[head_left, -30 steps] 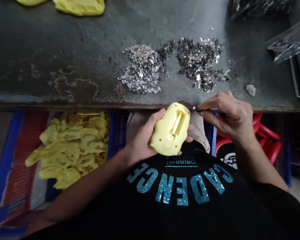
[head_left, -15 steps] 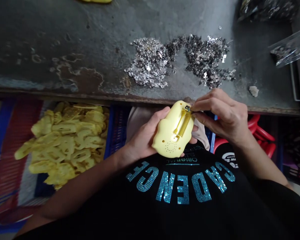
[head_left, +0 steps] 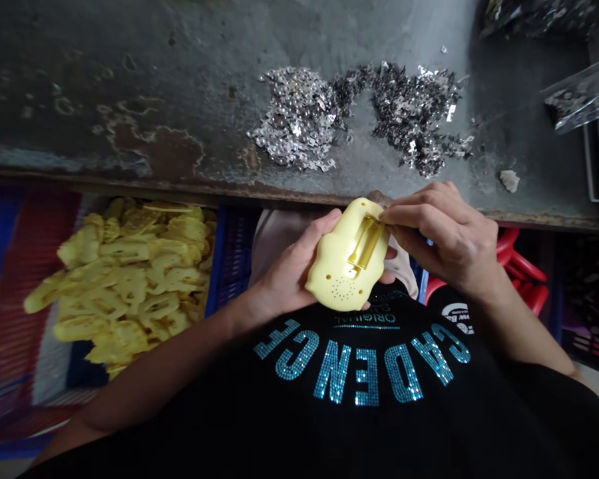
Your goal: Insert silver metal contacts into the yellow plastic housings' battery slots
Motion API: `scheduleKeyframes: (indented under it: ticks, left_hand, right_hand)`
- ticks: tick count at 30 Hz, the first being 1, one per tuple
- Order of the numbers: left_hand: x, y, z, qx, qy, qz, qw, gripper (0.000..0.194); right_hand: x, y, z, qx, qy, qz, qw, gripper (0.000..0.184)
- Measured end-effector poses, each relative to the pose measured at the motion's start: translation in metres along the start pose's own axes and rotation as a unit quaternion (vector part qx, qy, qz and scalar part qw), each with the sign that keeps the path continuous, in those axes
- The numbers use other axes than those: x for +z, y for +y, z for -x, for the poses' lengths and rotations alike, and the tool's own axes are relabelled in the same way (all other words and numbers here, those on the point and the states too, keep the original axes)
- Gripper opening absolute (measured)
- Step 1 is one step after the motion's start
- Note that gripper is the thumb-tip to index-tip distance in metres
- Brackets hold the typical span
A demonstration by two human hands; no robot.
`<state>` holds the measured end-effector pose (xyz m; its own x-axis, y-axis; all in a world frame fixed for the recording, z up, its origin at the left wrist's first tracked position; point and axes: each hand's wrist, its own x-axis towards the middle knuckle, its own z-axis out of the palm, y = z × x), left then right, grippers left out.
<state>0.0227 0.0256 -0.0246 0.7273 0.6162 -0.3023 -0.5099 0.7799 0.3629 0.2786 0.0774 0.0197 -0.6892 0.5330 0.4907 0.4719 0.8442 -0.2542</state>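
Note:
A yellow plastic shell (head_left: pixel 337 266) with a battery compartment and a patch of small speaker holes rests in my left hand (head_left: pixel 294 266). My left fingers wrap around it from beneath, the thumb along its left edge. At the compartment's upper right end, my right hand (head_left: pixel 444 229) pinches with thumb and forefinger against the shell. A small metal battery contact was between those fingertips; now the fingers hide most of it. Beyond the hands, on the bench, lie a pile of shiny metal contacts (head_left: pixel 297 123) and a darker pile of contacts (head_left: pixel 414 113).
Below the metal bench (head_left: pixel 190 73), a blue crate (head_left: pixel 224 259) on the left holds several yellow shell pieces (head_left: pixel 130 273). Red curved parts (head_left: pixel 524 273) lie to the right. A clear bag of metal pieces (head_left: pixel 574 103) and a white lump (head_left: pixel 510 180) sit on the bench's right side.
My right hand has brought the battery contact left from beside the shell into the compartment's upper end, where its fingertips now press. My left hand keeps holding the shell.

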Motion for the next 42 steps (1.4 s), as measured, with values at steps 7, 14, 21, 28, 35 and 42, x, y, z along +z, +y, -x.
scheduleKeyframes:
  ticks: [7, 14, 21, 28, 35, 42]
  left_hand:
    - [-0.001, -0.002, -0.001, 0.009, 0.016, 0.011, 1.000, 0.072]
    - [-0.004, -0.011, -0.003, 0.052, 0.033, -0.008, 0.998, 0.084]
    - [-0.002, -0.014, 0.006, 0.052, 0.073, -0.019, 0.996, 0.087]
    - [-0.003, -0.016, 0.009, 0.085, 0.068, -0.044, 0.993, 0.077]
    - [0.006, -0.015, 0.013, 0.087, 0.071, -0.050, 0.992, 0.072]
    - [0.012, -0.018, 0.013, 0.089, 0.097, -0.076, 0.988, 0.071]
  right_hand:
    - [0.007, -0.006, 0.003, -0.017, 0.054, 0.046, 0.997, 0.015]
    - [0.018, -0.010, 0.011, -0.045, 0.087, 0.103, 0.990, 0.026]
    - [0.015, -0.018, 0.014, -0.006, 0.080, 0.119, 0.990, 0.030]
    - [0.020, -0.015, 0.010, -0.035, 0.132, 0.067, 0.988, 0.020]
    - [0.017, -0.010, 0.009, -0.047, 0.145, 0.057, 0.987, 0.014]
    - [0.019, -0.017, 0.008, -0.032, 0.160, 0.037, 0.986, 0.014]
